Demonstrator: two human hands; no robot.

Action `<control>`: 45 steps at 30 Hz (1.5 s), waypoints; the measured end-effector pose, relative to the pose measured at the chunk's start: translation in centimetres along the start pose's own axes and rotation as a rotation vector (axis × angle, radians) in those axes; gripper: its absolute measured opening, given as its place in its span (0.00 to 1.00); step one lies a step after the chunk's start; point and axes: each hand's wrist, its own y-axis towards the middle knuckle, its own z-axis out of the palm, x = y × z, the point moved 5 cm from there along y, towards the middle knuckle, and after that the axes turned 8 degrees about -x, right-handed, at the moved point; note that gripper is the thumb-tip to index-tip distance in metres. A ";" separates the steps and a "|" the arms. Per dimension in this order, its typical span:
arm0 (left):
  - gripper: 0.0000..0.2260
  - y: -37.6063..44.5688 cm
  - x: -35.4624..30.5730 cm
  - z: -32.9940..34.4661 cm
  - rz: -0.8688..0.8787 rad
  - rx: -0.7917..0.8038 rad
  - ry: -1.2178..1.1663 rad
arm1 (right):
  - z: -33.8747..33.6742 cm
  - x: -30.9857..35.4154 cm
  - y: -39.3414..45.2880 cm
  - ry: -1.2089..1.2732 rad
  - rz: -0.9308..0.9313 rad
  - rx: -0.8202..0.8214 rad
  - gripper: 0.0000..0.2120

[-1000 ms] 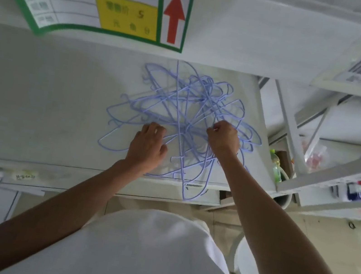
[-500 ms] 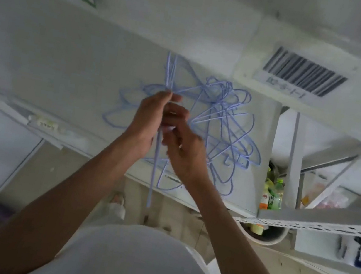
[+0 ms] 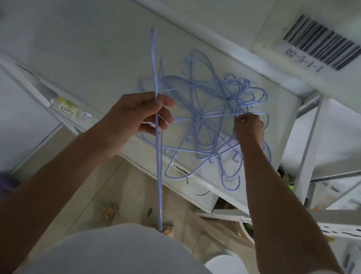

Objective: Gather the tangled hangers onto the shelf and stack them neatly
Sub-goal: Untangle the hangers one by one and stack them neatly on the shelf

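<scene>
Left hand [image 3: 141, 112] grip clamps 1 edge-on hanger [image 3: 155, 108]; right hand [image 3: 249, 125] pinches wire in hanger tangle [image 3: 206, 122].

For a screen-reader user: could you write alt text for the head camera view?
A person's left hand grips pulled-out blue hangers seen edge-on, while the right hand pinches a wire in the tangled hanger pile on a white shelf. A barcode label is above.

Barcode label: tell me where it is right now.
Head view, upper right: the barcode label is stuck on the front edge of the shelf above, over the hanger pile and the right hand.
</scene>
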 end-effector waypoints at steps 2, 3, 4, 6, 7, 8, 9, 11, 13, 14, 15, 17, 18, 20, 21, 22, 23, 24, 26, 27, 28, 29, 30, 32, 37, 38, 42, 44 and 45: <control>0.11 0.2 -0.6 -0.8 0.025 0.034 -0.014 | 0.0 1.5 0.0 0.051 -0.039 -0.014 0.14; 0.11 0.2 -0.8 -1.2 0.031 0.038 -0.018 | -0.1 2.1 -0.3 0.104 -0.061 -0.030 0.14; 0.11 0.4 -0.9 -1.7 0.034 0.033 -0.015 | -0.4 2.6 -0.8 0.174 -0.077 -0.046 0.13; 0.11 0.6 -0.9 -2.6 0.038 0.019 -0.004 | -1.1 3.2 -2.3 0.327 -0.118 -0.099 0.13; 0.11 0.8 -0.9 -3.1 0.040 0.013 -0.001 | -1.7 3.4 -3.2 0.387 -0.143 -0.134 0.12; 0.12 0.9 -0.8 -3.6 0.042 0.010 0.002 | -2.3 3.5 -4.0 0.432 -0.161 -0.166 0.11; 0.12 1.0 -0.8 -4.0 0.043 0.011 0.006 | -2.9 3.5 -4.9 0.465 -0.165 -0.191 0.10; 0.12 1.2 -0.7 -4.7 0.037 0.029 0.005 | -4.1 3.8 -6.7 0.523 -0.164 -0.226 0.09; 0.11 1.4 -0.7 -5.3 0.025 0.047 0.007 | -5.2 4.8 -9.0 0.564 -0.186 -0.254 0.10; 0.11 1.5 -0.8 -5.7 0.019 0.051 0.011 | -5.4 5.6 -10.4 0.579 -0.204 -0.259 0.10; 0.11 1.6 -0.8 -6.1 0.014 0.055 0.018 | -5.5 6.5 -12.0 0.588 -0.219 -0.257 0.11; 0.11 1.6 -0.9 -6.8 0.009 0.065 0.041 | -5.1 8.4 -15.2 0.583 -0.245 -0.246 0.13; 0.11 1.6 -0.9 -7.2 0.007 0.075 0.052 | -4.6 9.2 -16.8 0.581 -0.260 -0.231 0.13; 0.11 1.5 -0.9 -7.8 0.020 0.119 0.073 | -3.5 10.9 -19.8 0.584 -0.274 -0.201 0.13; 0.12 1.4 -0.9 -8.0 0.035 0.149 0.098 | -3.0 11.7 -21.2 0.591 -0.265 -0.200 0.13; 0.13 1.2 -0.9 -8.1 0.054 0.171 0.134 | -2.3 12.5 -22.6 0.593 -0.250 -0.203 0.13; 0.13 1.0 -0.9 -8.3 0.078 0.182 0.183 | -1.4 13.5 -24.0 0.588 -0.236 -0.196 0.12; 0.13 0.8 -0.9 -8.4 0.110 0.183 0.228 | -0.4 14.8 -25.5 0.575 -0.224 -0.163 0.12; 0.13 0.1 -0.6 -8.5 0.165 0.152 0.256 | 2.0 17.5 -28.6 0.615 -0.192 -0.051 0.14; 0.12 -0.5 -0.3 -8.5 0.166 0.142 0.232 | 2.9 18.5 -29.8 0.690 -0.160 -0.006 0.15; 0.13 -1.0 0.0 -8.8 0.162 0.142 0.212 | 3.7 19.3 -30.9 0.774 -0.116 0.022 0.17; 0.13 -1.3 0.3 -9.3 0.154 0.141 0.207 | 4.3 19.8 -31.7 0.846 -0.075 0.049 0.18; 0.13 -1.5 0.6 -9.9 0.147 0.150 0.219 | 4.9 20.2 -32.3 0.900 -0.046 0.083 0.19; 0.13 -1.5 1.2 -11.2 0.153 0.228 0.230 | 6.0 20.6 -33.2 0.959 0.000 0.151 0.19; 0.15 -2.0 1.7 -14.0 0.024 0.275 0.121 | 9.2 21.4 -35.8 1.060 0.152 0.280 0.20; 0.14 -2.0 1.5 -14.7 0.011 0.222 0.071 | 9.6 21.4 -36.3 1.046 0.174 0.329 0.23; 0.10 -1.5 0.0 -17.4 -0.026 0.085 -0.108 | 8.9 19.4 -36.6 1.013 0.230 0.362 0.30; 0.09 -1.6 -0.7 -18.1 -0.063 0.119 -0.101 | 7.9 17.5 -36.0 1.018 0.289 0.273 0.28; 0.10 -1.7 -0.9 -18.4 -0.079 0.141 -0.081 | 7.4 16.4 -35.7 1.005 0.322 0.230 0.27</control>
